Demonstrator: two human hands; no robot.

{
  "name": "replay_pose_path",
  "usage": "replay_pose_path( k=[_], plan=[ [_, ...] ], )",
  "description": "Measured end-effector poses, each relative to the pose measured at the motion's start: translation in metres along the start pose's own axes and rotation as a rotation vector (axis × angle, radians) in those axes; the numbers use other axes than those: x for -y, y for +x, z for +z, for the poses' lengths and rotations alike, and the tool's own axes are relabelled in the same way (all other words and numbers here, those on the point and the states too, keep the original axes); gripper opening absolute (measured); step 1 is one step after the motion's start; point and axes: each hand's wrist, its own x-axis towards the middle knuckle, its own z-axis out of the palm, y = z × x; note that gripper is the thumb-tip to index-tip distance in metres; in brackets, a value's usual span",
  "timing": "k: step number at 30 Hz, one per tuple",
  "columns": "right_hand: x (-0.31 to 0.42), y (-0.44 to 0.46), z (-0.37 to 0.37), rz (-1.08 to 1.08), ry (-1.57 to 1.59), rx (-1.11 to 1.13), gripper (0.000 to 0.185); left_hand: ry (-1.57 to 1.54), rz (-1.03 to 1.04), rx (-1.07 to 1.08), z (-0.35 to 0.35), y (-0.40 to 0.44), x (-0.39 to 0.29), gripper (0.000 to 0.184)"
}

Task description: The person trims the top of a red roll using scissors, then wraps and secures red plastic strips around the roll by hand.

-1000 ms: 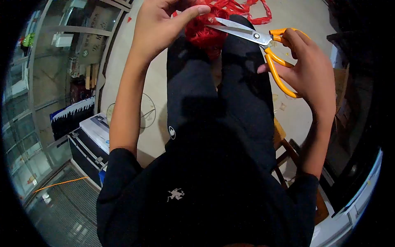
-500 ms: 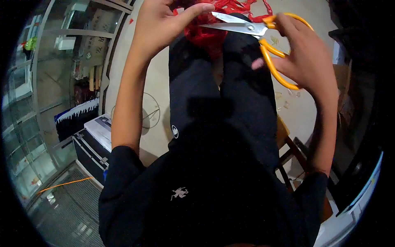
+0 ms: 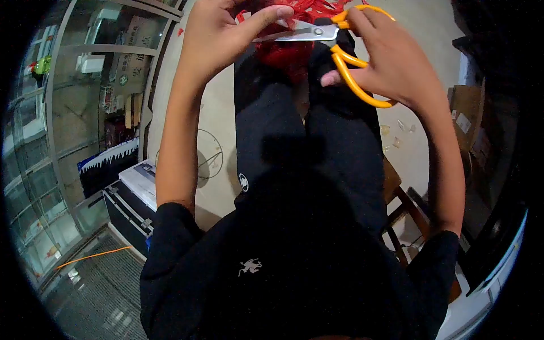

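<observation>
My right hand (image 3: 391, 65) grips a pair of scissors (image 3: 297, 35) with orange handles, thumb and fingers through the loops. The metal blades point left, still parted, with red plastic film at them just under my left thumb. My left hand (image 3: 226, 34) is closed on the red plastic (image 3: 287, 61), which looks like thin bag film; its other fingers are partly cut off by the top edge. Part of the red plastic hangs between my knees, and shredded strips of it spread behind the blades.
My legs in black trousers (image 3: 272, 119) lie beneath my hands. On the left are a glass-doored frame (image 3: 105, 50) and a black case (image 3: 127, 207) with a white box (image 3: 139, 180) on it. A wooden stool (image 3: 391, 181) and a cardboard box (image 3: 467, 113) stand at the right.
My right hand has moved left and slightly up, bringing the scissors farther into the red plastic. The blades have closed somewhat. My left hand has barely shifted.
</observation>
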Motion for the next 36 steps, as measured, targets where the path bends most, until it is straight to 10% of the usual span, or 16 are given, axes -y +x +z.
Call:
replay_pose_path(
  k=[6, 8, 22, 28, 36],
  plan=[
    [0.015, 0.014, -0.031, 0.412, 0.006, 0.596, 0.087, -0.140, 0.021, -0.066, 0.002, -0.005, 0.021, 0.009],
    [0.004, -0.008, -0.026, 0.120, 0.034, 0.210, 0.090, -0.110, -0.031, -0.067, -0.005, 0.000, 0.007, 0.009],
    [-0.014, -0.064, -0.043, 0.603, 0.424, 0.212, 0.087, -0.837, -0.185, -0.035, 0.006, -0.005, 0.047, 0.011],
    [-0.001, -0.046, -0.026, 0.268, 0.113, 0.054, 0.087, -0.818, -0.265, 0.033, 0.015, 0.005, 0.025, 0.009],
    [-0.006, -0.050, -0.029, 0.346, 0.164, 0.044, 0.086, -0.523, -0.247, 0.039, 0.010, 0.008, 0.009, 0.011]
  ],
)
